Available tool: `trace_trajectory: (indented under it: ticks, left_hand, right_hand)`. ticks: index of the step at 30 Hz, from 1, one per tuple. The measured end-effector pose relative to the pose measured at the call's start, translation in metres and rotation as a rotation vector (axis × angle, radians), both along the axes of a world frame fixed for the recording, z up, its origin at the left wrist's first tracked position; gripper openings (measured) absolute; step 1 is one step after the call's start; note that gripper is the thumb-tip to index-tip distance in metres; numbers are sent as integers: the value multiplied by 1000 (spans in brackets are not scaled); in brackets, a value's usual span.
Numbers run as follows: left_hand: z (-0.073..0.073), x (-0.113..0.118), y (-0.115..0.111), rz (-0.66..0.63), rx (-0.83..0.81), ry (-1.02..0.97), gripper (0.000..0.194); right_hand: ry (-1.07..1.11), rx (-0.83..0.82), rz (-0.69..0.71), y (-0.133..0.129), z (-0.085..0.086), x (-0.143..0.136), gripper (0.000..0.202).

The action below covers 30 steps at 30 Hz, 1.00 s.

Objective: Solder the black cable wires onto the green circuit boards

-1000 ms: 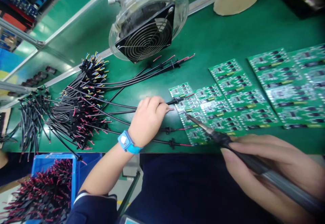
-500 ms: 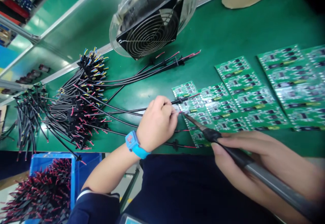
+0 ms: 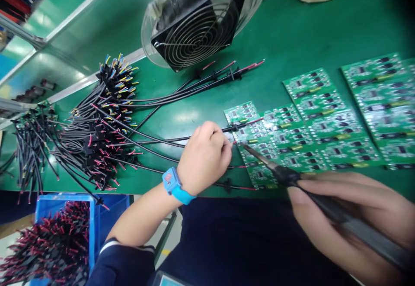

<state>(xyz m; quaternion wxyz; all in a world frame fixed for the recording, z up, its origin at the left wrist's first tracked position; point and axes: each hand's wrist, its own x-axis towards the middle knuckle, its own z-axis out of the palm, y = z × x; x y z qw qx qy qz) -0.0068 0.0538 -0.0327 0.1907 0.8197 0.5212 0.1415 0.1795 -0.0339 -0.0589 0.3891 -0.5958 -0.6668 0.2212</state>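
My left hand (image 3: 205, 158), with a blue watch on its wrist, pinches a black cable near its stripped red end (image 3: 234, 143) at the left edge of a green circuit board panel (image 3: 259, 152). Its fingertips hide most of the cable end. In my right hand (image 3: 350, 208) is a soldering iron (image 3: 311, 197), held like a pen. The iron's tip (image 3: 244, 146) points at the board edge, close beside the wire; whether it touches is too small to tell. Another black cable (image 3: 233, 128) lies across the panel just above.
A fan (image 3: 197, 39) in a clear housing stands at the back. Heaps of black cables (image 3: 106, 126) lie to the left, and a blue bin (image 3: 92, 234) of red-tipped cables sits below the table edge. More board panels (image 3: 379, 104) lie to the right.
The soldering iron has shifted right, and its tip now sits slightly away from the wire end. The left hand keeps its pinch. The whole view has shifted slightly.
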Motion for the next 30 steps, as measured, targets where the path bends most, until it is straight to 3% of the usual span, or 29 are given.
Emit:
trace_trajectory:
  ticks: [11, 20, 27, 30]
  left_hand:
    - [0, 0, -3, 5, 12, -6, 20]
    - [1, -9, -1, -151, -52, 101, 23]
    - [0, -8, -2, -128, -51, 103, 23]
    - [-1, -8, -2, -123, -55, 108, 23]
  right_hand:
    - [-95, 7, -67, 14, -2, -16, 42]
    - [-95, -9, -88, 6, -2, -11, 42]
    - [-49, 68, -19, -5, -1, -5, 30]
    - [37, 15, -9, -11, -6, 2, 26]
